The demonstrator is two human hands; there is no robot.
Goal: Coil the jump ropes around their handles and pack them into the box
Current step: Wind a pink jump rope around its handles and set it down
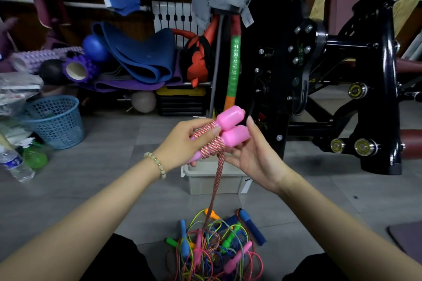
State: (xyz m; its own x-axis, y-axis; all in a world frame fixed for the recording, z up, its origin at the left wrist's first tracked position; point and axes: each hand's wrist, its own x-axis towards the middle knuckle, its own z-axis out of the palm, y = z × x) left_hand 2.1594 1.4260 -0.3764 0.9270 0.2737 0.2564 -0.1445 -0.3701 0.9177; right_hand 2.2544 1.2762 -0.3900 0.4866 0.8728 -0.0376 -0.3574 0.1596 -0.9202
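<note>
Currently the left hand grips the paired pink handles, pinning the rope coils; the right hand rests open beside them, above the box; the hanging tail runs into the tangled pile, where a snag could drag coils loose.

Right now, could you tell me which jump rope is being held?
The pink-handled rope, gripped by the left hand; the others lie in a tangled pile.
</note>
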